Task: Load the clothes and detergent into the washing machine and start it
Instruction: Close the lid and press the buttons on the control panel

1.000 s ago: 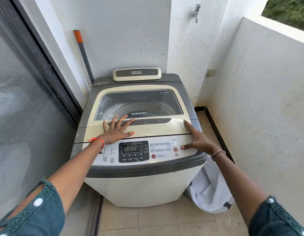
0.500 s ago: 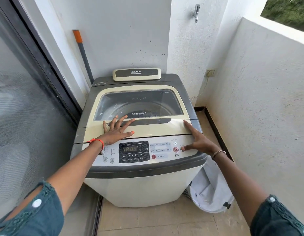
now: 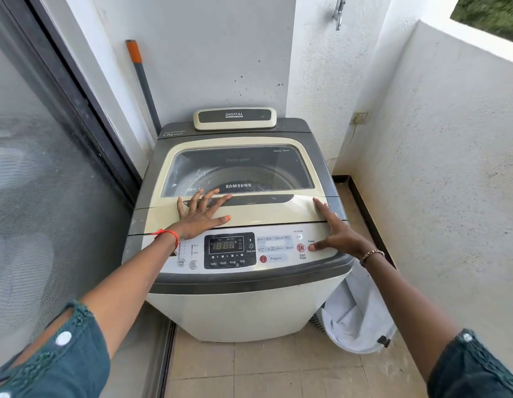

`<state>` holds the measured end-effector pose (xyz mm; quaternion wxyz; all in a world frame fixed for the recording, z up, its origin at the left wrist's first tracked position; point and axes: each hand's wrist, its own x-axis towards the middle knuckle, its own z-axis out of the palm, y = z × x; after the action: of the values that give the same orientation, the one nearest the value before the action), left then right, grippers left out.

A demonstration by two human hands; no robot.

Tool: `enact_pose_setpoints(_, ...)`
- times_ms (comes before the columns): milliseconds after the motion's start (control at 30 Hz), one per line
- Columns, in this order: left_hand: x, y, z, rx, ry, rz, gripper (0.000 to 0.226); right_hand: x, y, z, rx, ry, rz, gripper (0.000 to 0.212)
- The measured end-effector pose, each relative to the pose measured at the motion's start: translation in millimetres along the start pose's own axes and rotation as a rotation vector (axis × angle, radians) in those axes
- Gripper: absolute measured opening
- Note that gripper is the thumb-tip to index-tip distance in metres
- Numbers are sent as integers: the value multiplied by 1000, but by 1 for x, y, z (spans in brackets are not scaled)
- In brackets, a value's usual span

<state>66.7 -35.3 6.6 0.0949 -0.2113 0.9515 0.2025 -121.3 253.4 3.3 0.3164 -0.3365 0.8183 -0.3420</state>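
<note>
A narrow balcony nook, lit by soft daylight. White plastered walls (image 3: 209, 53) close the far side, speckled with small dark spots. On the right runs a low rough-textured parapet (image 3: 450, 139), with green foliage (image 3: 496, 12) beyond its top edge. A metal tap (image 3: 338, 11) sticks out of the far wall's corner column, and a small wall socket (image 3: 360, 117) sits lower down (a thin cord hangs from it). On the left stands a dark-framed sliding glass door (image 3: 48, 168). A grey pole with an orange tip (image 3: 143, 81) leans in the far-left corner. The floor (image 3: 264, 369) is beige tile.
</note>
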Motion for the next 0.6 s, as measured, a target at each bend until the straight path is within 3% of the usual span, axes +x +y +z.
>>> enact_pose_setpoints(333,-4,-1,10,83,167,34,75,4,-2,5,-96,24,-19,127)
enact_pose_setpoints(600,-3,-3,12,85,211,54,77,2,-1,4,22,51,-20,117)
